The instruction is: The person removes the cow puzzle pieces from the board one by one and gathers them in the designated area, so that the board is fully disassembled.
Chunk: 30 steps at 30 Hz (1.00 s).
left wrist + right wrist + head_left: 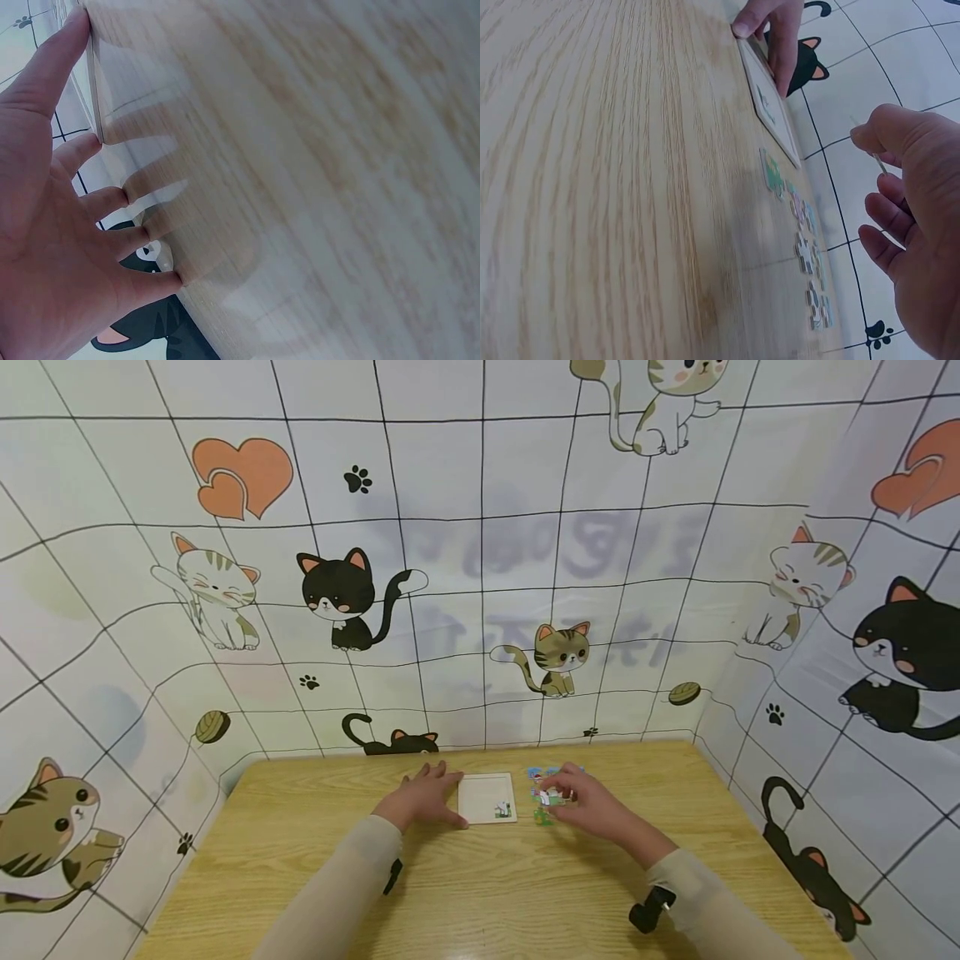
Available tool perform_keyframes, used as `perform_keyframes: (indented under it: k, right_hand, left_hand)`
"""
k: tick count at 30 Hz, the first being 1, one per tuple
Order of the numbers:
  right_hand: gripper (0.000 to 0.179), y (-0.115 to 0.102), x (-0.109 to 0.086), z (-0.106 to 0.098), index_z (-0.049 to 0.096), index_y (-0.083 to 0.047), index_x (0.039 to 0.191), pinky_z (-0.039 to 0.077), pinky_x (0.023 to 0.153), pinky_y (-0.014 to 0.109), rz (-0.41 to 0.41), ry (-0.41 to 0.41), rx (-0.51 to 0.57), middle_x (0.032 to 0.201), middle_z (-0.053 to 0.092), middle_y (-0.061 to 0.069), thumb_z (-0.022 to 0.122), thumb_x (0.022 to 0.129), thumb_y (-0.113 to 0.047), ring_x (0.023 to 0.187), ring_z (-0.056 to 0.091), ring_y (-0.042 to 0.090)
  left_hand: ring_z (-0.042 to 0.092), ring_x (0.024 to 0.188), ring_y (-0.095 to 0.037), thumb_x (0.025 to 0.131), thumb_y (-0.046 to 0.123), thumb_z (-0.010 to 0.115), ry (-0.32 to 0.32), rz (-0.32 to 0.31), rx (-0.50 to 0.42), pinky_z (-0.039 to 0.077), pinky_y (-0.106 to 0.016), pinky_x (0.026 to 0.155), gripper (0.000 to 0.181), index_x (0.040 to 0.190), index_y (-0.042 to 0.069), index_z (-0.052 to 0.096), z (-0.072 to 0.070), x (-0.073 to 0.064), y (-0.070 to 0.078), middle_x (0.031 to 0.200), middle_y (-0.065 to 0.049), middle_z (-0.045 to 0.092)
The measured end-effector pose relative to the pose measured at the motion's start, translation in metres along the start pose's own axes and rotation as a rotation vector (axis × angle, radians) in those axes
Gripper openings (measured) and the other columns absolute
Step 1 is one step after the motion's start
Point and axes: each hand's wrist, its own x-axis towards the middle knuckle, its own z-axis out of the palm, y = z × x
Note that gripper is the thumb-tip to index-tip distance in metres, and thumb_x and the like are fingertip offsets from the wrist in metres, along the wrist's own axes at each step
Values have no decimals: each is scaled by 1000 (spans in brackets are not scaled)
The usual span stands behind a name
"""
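both hands over the wooden desk point(315, 860). left hand point(423, 797) lies flat, fingers spread, thumb and fingertips touching the left edge of the puzzle tray point(487, 797) at desk centre. right hand point(581, 802) pinches one puzzle piece point(546, 796) above the loose pieces point(806, 247) just right of the tray.

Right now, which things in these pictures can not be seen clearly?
- Picture on the puzzle piece in the right hand: edge-on in the right wrist view, too small in the head view.
- Puzzle tray: print too small; left hand covers its left edge.
- Loose pieces: blurred, uncountable.
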Motion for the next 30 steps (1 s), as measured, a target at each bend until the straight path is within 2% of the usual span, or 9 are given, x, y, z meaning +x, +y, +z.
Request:
perform_keyframes:
  k: [7,20,30]
  right_hand:
    - [27,5,-8,-7,76,-7,126,41,74,34,15,-17,-17,102,52,15,82,100,-5,91,49,35]
    - [29,13,-18,-14,75,-2,129,50,78,32,12,-32,-16,110,58,12,80,100,-2,97,55,31]
    - [28,15,-20,-16,74,-2,129,45,74,30,65,-41,23,107,53,14,79,102,-4,95,50,32]
  left_hand:
    - [16,166,-54,89,58,90,4,7,2,16,-82,124,105,173,19,41,1,0,0,181,-22,22]
    - [16,165,-54,89,57,91,3,4,-2,15,-83,124,105,173,18,41,1,0,0,181,-22,22]
    - [16,165,-55,89,57,91,8,11,-2,16,-83,123,105,173,18,41,1,0,0,181,-22,22]
